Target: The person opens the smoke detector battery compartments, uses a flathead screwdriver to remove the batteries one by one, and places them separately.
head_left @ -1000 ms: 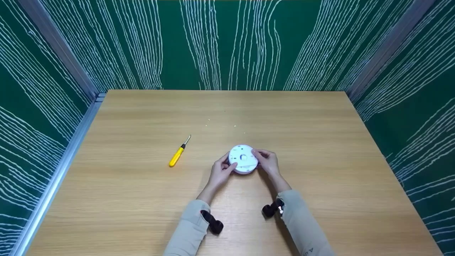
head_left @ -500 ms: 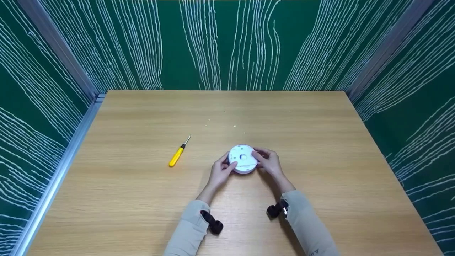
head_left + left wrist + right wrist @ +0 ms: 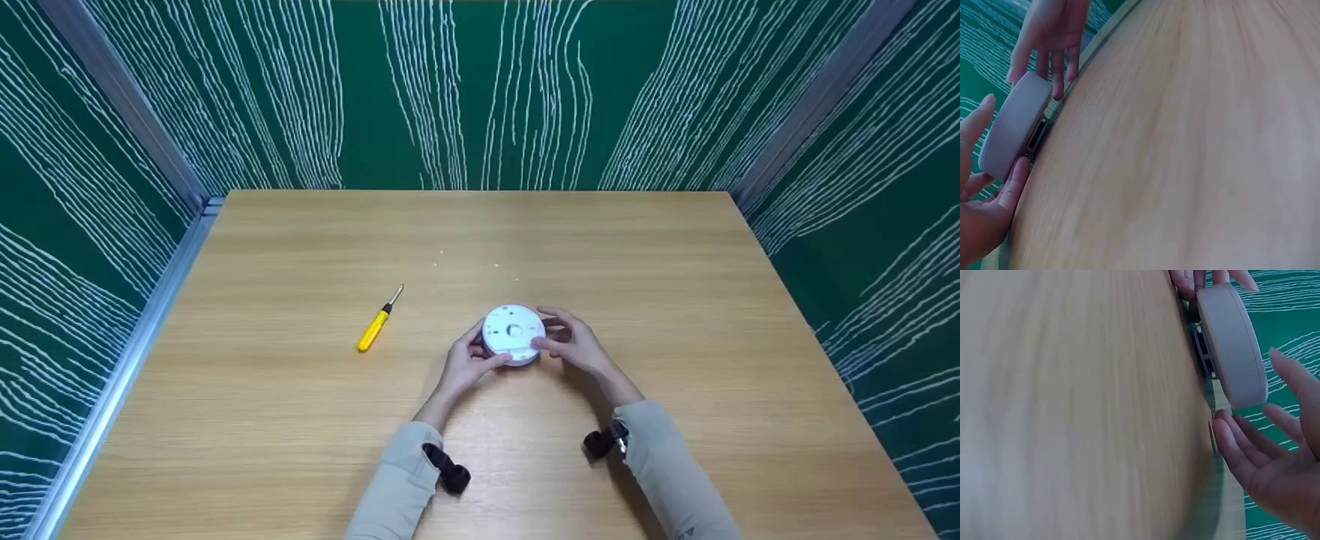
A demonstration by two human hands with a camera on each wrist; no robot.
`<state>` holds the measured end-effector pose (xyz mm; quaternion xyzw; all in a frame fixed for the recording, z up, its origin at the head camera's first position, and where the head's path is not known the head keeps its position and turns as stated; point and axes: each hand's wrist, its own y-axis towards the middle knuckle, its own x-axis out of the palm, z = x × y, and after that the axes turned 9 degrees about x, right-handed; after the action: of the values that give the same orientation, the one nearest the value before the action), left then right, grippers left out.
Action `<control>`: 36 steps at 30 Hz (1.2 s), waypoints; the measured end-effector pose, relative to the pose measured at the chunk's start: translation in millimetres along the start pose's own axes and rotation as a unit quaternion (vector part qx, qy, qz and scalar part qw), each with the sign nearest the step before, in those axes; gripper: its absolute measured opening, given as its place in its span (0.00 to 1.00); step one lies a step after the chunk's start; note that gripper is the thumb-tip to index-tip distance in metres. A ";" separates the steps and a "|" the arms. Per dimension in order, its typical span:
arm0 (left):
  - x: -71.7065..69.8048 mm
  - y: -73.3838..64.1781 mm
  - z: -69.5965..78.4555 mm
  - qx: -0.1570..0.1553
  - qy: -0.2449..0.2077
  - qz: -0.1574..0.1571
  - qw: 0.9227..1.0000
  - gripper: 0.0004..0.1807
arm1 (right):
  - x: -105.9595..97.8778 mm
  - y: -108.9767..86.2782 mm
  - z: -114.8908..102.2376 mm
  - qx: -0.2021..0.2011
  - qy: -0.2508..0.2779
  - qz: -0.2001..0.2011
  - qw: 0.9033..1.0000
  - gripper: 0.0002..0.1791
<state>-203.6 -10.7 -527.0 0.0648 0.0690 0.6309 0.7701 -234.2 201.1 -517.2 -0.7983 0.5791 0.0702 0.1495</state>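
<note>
A round white device (image 3: 514, 316), with a small central boss and several small marks on its upper face, is held above the table in the head view. Its smooth side wall (image 3: 1012, 132) shows in the left wrist view, and a dark slotted part juts from underneath. My left hand (image 3: 466, 363) grips the device at its left and lower rim, thumb on the near edge and fingers beneath. Spread fingers of my right hand (image 3: 583, 346) stand beside the right rim. In the right wrist view, the right hand's fingertips (image 3: 1224, 430) are just off the device wall (image 3: 1235, 349).
A yellow-handled screwdriver (image 3: 375, 328) lies on the wooden table (image 3: 300, 435), left of the hands, tip pointing away. Several tiny pale bits lie farther back. Green walls with white wavy lines surround the table's back and sides.
My right hand has loosened and shifted rightward, its thumb sliding from the device's upper face toward the right rim. The left thumb has moved down along the near edge. The screwdriver stays put.
</note>
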 end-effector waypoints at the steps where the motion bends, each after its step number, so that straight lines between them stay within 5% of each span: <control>1: -0.3 0.2 -1.6 0.004 -0.001 -0.002 1.000 0.41 | -0.6 -2.3 -4.1 -0.004 -0.007 -0.008 1.000 0.32; 9: 0.5 7.3 -30.7 0.008 -0.003 0.006 1.000 0.46 | -4.1 -5.8 -17.0 -0.016 -0.050 -0.033 0.998 0.35; 14: 1.5 8.3 -35.0 0.008 0.006 0.012 1.000 0.45 | -6.2 -1.1 -19.2 -0.041 -0.073 -0.053 0.995 0.34; 26: 1.0 -1.1 -3.6 0.013 0.001 -0.002 1.000 0.42 | -6.4 7.1 -21.9 -0.067 -0.120 -0.074 0.988 0.34; 36: 1.7 -2.3 -0.9 0.002 -0.025 0.000 1.000 0.42 | -9.3 23.0 0.8 -0.063 -0.137 -0.057 0.987 0.35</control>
<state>-201.2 -9.5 -528.4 0.0817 0.0509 0.6293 0.7711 -258.9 203.3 -518.9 -0.8207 0.5013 0.2067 0.1802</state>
